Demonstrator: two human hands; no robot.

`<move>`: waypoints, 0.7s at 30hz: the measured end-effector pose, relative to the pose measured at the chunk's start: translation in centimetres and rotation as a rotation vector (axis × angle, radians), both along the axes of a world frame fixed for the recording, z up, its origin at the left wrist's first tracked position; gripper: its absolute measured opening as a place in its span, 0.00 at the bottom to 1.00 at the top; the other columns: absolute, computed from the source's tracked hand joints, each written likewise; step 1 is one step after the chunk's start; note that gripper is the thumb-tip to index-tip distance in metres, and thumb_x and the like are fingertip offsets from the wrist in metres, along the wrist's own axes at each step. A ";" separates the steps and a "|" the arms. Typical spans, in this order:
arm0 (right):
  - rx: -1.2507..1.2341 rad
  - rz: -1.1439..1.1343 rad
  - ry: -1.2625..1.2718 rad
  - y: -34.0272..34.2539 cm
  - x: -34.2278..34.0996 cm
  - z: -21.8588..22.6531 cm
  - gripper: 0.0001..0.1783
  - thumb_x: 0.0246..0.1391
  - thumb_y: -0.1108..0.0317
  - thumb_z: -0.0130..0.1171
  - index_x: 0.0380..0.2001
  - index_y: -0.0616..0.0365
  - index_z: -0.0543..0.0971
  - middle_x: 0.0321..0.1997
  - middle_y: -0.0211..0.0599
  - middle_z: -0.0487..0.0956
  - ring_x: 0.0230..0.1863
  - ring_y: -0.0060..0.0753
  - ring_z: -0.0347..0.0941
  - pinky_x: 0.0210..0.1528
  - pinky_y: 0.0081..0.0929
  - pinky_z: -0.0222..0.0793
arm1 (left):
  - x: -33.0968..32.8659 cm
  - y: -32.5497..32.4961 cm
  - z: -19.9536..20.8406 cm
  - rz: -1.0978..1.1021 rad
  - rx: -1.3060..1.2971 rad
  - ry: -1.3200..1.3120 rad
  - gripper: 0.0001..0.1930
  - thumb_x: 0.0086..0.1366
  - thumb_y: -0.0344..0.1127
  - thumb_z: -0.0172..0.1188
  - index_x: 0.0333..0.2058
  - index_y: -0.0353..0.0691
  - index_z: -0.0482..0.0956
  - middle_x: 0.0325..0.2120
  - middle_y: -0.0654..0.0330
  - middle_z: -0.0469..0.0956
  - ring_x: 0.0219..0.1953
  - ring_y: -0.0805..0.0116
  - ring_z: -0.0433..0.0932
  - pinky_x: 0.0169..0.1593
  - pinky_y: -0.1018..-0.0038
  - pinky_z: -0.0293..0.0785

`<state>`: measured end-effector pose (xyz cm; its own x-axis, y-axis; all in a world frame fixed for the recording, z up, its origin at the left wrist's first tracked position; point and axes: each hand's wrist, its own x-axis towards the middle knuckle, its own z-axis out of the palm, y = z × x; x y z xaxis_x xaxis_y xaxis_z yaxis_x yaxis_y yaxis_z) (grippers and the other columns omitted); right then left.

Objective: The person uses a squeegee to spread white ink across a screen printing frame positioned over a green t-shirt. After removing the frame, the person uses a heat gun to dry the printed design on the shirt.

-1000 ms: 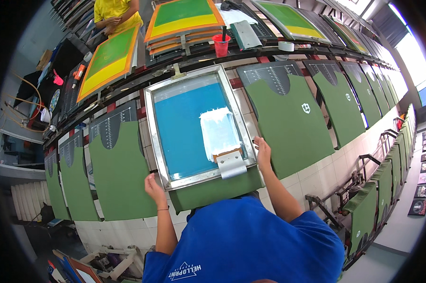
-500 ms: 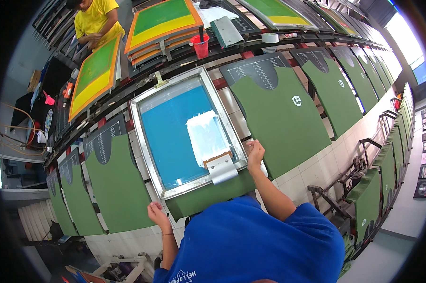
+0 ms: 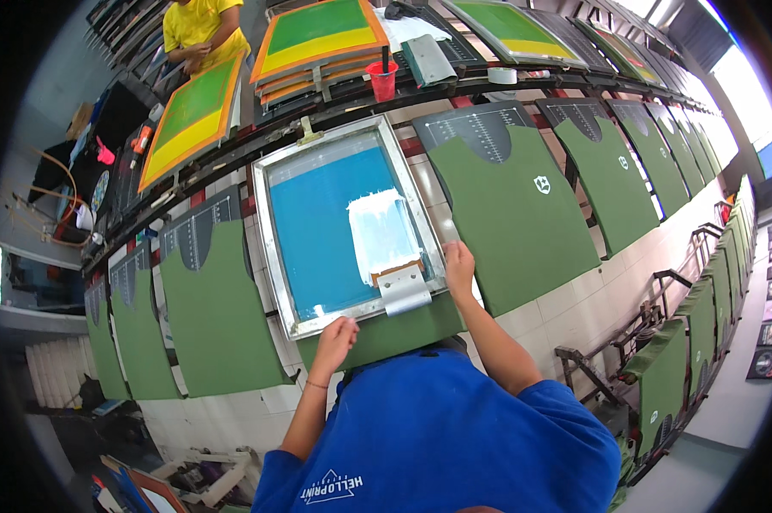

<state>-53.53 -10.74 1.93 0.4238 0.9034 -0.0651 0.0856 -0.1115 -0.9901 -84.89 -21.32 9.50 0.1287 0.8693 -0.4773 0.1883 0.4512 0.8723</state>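
A screen-printing frame [image 3: 276,261] with silvery metal sides and a blue mesh lies over a green shirt piece [image 3: 403,333] in front of me. White ink [image 3: 377,224] covers a patch on the mesh's right half. At the near end of that patch a squeegee with a metal handle [image 3: 405,291] leans on the frame's front bar. My right hand [image 3: 459,267] is closed around the right side of the frame near its front corner. Fingers curled, my left hand [image 3: 336,340] is at the front bar, left of the squeegee; nothing shows in it.
Green shirt pieces on dark boards flank the frame, including a left one [image 3: 219,316] and a right one [image 3: 523,222] with a white emblem. Behind stand orange-framed screens [image 3: 317,38] and a red cup [image 3: 382,81]. A person in yellow [image 3: 202,34] stands far left. Another rack [image 3: 659,368] is right.
My left hand has moved right, from beside the frame's front left corner to its front bar. My right hand stays at the right side. The view has shifted slightly.
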 end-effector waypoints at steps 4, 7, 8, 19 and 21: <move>0.139 0.551 -0.590 -3.9 -1.9 7.1 0.16 0.58 0.64 0.63 0.47 0.60 0.78 0.47 0.44 0.80 0.46 0.45 0.76 0.52 0.37 0.70 | 3.4 -0.2 -0.6 -0.215 -0.255 -0.181 0.15 0.75 0.43 0.50 0.34 0.37 0.75 0.22 0.65 0.73 0.23 0.78 0.70 0.29 0.79 0.69; 0.260 0.884 -0.949 -6.5 -3.3 10.6 0.23 0.50 0.67 0.67 0.50 0.58 0.76 0.52 0.41 0.78 0.53 0.45 0.73 0.57 0.40 0.67 | 5.1 -0.7 -2.7 -0.169 -0.451 -0.417 0.13 0.76 0.41 0.49 0.37 0.38 0.75 0.25 0.64 0.75 0.24 0.75 0.73 0.30 0.77 0.72; 0.261 0.907 -1.025 -6.8 -3.4 10.4 0.25 0.48 0.68 0.66 0.51 0.57 0.76 0.53 0.41 0.77 0.54 0.45 0.72 0.58 0.41 0.66 | 5.6 -0.7 -3.2 -0.131 -0.501 -0.478 0.12 0.75 0.40 0.50 0.38 0.38 0.76 0.25 0.64 0.75 0.25 0.75 0.73 0.30 0.77 0.73; 0.182 0.987 -1.179 -1.0 -5.0 10.7 0.22 0.39 0.74 0.64 0.44 0.58 0.80 0.46 0.41 0.79 0.49 0.46 0.74 0.53 0.41 0.71 | 9.8 1.3 -7.8 0.434 -0.629 -0.830 0.15 0.75 0.44 0.53 0.39 0.37 0.76 0.30 0.61 0.79 0.29 0.71 0.78 0.31 0.76 0.77; 0.221 0.969 -1.107 1.0 -5.5 10.3 0.18 0.39 0.73 0.65 0.39 0.58 0.82 0.40 0.43 0.79 0.46 0.48 0.75 0.49 0.42 0.73 | 11.0 1.1 -8.2 0.508 -0.556 -0.723 0.16 0.75 0.46 0.53 0.39 0.37 0.76 0.30 0.61 0.80 0.28 0.71 0.78 0.30 0.76 0.77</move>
